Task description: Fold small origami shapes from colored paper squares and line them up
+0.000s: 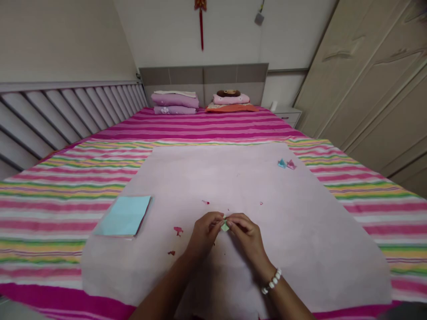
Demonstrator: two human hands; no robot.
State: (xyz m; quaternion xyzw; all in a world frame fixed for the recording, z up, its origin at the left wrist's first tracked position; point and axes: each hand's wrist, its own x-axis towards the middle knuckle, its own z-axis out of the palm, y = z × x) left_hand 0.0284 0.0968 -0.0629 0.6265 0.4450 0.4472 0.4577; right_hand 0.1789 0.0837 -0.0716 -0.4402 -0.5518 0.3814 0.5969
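Note:
A small folded piece of light green paper (225, 226) is pinched between my two hands, low in the middle of the view. My left hand (206, 229) grips its left side with thumb and fingertips. On the other side my right hand (245, 231) has thumb and forefinger closed on the same paper; a bracelet of white beads (271, 281) circles that wrist. Fingers cover much of the paper, so its full shape is hidden. Torn red scraps (178, 230) lie left of my left hand.
The hands are over a pale sheet (200, 173) spread on a striped bed. A stack of square paper (125, 216), light blue on top, lies left. Two small folded paper pieces, one blue (282, 163) and one pink (291, 165), sit far right. Folded bedding (175, 100) rests by the headboard.

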